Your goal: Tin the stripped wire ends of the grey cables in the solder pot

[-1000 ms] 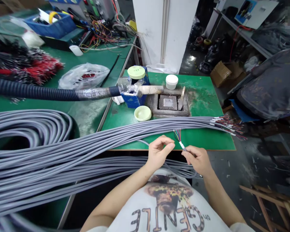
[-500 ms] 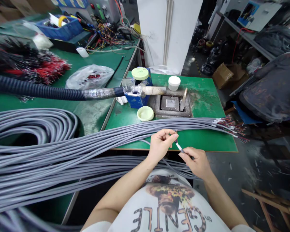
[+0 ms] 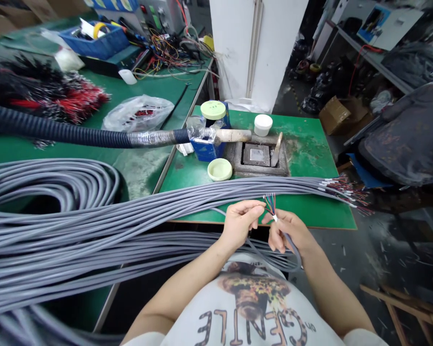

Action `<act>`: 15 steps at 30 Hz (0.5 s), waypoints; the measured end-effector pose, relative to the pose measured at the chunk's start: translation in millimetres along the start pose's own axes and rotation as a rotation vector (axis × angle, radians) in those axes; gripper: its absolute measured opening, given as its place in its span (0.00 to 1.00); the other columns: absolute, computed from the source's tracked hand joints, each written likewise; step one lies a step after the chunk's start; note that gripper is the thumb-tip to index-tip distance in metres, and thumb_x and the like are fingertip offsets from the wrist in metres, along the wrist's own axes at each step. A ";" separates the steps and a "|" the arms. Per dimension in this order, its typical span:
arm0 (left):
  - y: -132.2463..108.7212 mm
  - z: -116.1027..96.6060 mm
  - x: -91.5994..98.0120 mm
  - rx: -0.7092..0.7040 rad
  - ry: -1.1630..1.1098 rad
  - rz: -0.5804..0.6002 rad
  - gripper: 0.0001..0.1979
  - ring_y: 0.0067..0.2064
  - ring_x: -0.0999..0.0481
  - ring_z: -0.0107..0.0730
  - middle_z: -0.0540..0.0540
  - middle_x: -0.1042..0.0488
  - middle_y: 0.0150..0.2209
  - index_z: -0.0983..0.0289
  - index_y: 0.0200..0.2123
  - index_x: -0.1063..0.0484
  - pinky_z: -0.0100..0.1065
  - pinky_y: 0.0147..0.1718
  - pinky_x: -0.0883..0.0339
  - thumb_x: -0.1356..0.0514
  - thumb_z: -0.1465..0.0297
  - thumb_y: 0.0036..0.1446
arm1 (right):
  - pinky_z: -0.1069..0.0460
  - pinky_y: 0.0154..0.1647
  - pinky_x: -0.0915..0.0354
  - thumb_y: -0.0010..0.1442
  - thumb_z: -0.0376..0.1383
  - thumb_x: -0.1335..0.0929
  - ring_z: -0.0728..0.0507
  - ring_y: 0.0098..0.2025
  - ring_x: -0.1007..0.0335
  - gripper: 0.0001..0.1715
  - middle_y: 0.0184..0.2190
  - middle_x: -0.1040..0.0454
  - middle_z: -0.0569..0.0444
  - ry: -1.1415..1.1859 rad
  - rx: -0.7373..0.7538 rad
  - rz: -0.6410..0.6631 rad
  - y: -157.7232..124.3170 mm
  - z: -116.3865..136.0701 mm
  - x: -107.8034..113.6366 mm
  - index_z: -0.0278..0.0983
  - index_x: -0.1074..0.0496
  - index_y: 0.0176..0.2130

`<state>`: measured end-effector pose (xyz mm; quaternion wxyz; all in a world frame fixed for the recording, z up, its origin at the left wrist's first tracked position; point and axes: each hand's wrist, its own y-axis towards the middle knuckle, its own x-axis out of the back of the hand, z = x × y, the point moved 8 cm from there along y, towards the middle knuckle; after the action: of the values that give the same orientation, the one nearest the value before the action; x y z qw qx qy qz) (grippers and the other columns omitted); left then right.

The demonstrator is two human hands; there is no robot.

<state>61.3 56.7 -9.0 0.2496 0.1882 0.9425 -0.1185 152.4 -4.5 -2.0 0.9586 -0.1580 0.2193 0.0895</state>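
The flat green bench (image 3: 312,156) bears a long sheaf of smooth grey cables (image 3: 187,196). In front, the right hand (image 3: 298,227) clamps 1 round cable (image 3: 293,248), best held firmly; on the left hand (image 3: 241,220), thumb and forefinger meet near its end, whether gripping anything I cannot tell. Thin coloured wires (image 3: 271,204) fan upward, probably best parted gently, above a white sleeve (image 3: 275,218).

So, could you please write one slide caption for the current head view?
Left hand at the fanned coloured wires of a grey multicore cable held in the right hand.
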 end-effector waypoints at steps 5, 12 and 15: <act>-3.6 -0.7 -1.2 0.022 -0.035 0.027 0.12 0.14 0.44 0.16 0.48 0.29 0.17 0.65 0.30 0.21 0.23 0.14 0.53 0.32 0.63 0.45 | 0.54 0.22 0.36 0.57 0.46 0.32 0.53 0.11 0.44 0.15 0.10 0.35 0.64 -0.107 0.100 -0.088 17.4 24.4 -8.7 0.37 0.34 0.32; -2.4 -5.0 4.7 0.013 -0.098 0.009 0.12 0.14 0.46 0.16 0.44 0.38 0.12 0.65 0.30 0.21 0.23 0.14 0.53 0.32 0.63 0.46 | 0.55 0.22 0.38 0.56 0.39 0.31 0.52 0.15 0.39 0.10 0.12 0.34 0.62 -0.385 0.180 -0.198 21.7 49.2 -14.1 0.36 0.33 0.27; -0.7 -4.2 5.3 0.021 -0.101 0.012 0.12 0.14 0.47 0.16 0.44 0.39 0.12 0.65 0.31 0.22 0.24 0.15 0.54 0.32 0.62 0.46 | 0.56 0.20 0.41 0.55 0.38 0.31 0.53 0.14 0.41 0.09 0.13 0.33 0.62 -0.432 0.201 -0.233 22.2 52.7 -12.7 0.36 0.33 0.28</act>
<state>54.9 58.9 -8.0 0.2956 0.1903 0.9262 -0.1365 156.5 33.0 42.8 0.9979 -0.0636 -0.0022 -0.0121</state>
